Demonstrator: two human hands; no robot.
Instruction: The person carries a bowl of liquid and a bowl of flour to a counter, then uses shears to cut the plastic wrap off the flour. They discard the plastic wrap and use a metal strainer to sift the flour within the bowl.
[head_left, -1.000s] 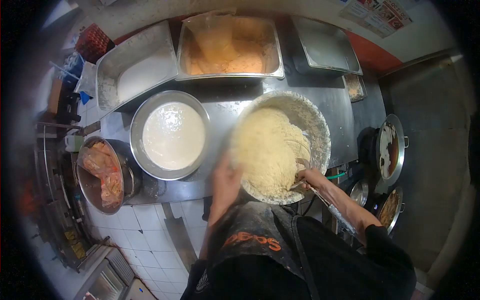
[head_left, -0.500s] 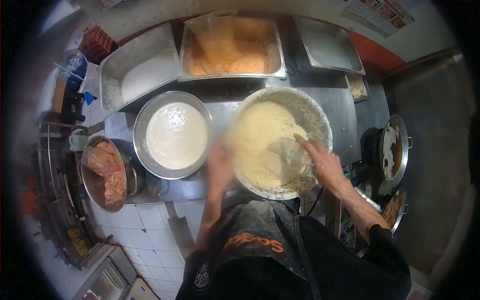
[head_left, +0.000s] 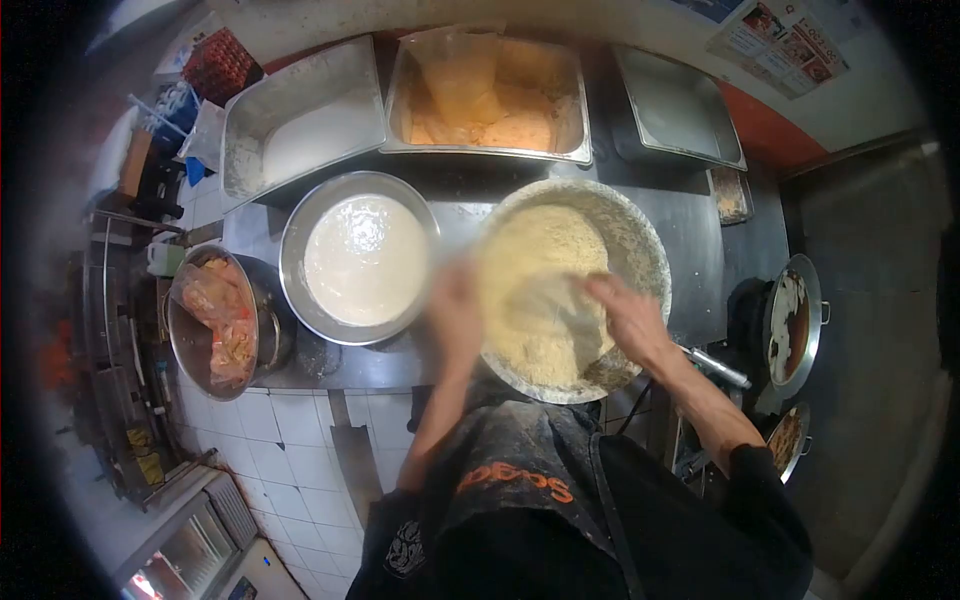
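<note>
In the head view, a large metal bowl (head_left: pixel 640 235) with a flour-crusted wall holds pale yellow flour-like powder (head_left: pixel 550 235). My right hand (head_left: pixel 635 315) reaches in over the bowl's right side, fingers closed on a greyish, partly see-through flat piece (head_left: pixel 560 305) that lies against the powder and is blurred; it looks like a scraper. My left hand (head_left: pixel 458 315) is at the bowl's left rim, smeared by motion, so its fingers cannot be made out. Left of it stands a steel bowl (head_left: pixel 292 250) of white, glossy batter (head_left: pixel 365 265).
Along the back stand metal trays: one with white powder (head_left: pixel 320 135), one with orange crumbs (head_left: pixel 520 125) and a plastic bag, and one greyish (head_left: pixel 685 120). A pot (head_left: pixel 265 335) with bagged raw meat is at left. Pans (head_left: pixel 800 340) sit at far right.
My right hand and the greyish piece have shifted left over the powder. The left hand has moved slightly right at the rim. The camera view has shifted a little.
</note>
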